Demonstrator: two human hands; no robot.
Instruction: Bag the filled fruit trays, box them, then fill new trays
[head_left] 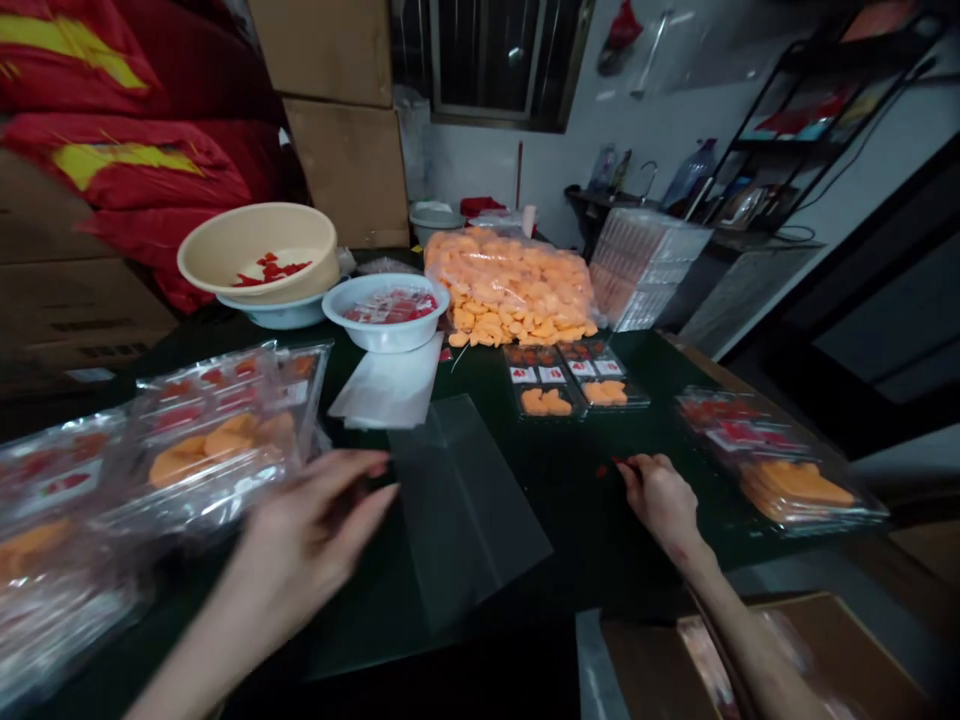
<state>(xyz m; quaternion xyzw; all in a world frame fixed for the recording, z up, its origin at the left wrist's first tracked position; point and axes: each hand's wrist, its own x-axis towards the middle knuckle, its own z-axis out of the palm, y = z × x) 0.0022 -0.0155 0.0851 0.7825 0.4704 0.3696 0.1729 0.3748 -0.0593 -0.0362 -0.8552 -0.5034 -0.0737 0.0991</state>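
A clear plastic sheet point(466, 510) lies flat on the dark bench point(577, 500), between the two hands and touching neither as far as the view shows. The left hand point(315, 510) is partly spread, its fingers slightly curled and a little blurred, with the fingertips just beside the sheet's left edge and next to a pile of sealed plastic packs point(210, 450) holding orange pieces and red-and-white labels. Nothing shows held in it.

The right hand point(660, 497) has its fingers pressed together, pointing toward a small red scrap point(601, 470) on the bench just beyond them. Whether they pinch anything, I cannot tell.

Farther along the bench, two black trays point(544, 378) of orange pieces sit side by side, and another sealed pack point(780, 462) lies to the right. Behind the sheet are a stack of white sheets point(386, 385), a white bowl point(386, 312) of red pieces, and a beige bowl point(259, 250) resting on a pale bowl point(274, 313). A large clear bag point(510, 285) of orange pieces stands beside a stack of clear trays point(649, 270). A cardboard box point(765, 660) sits below the bench's near edge on the right.
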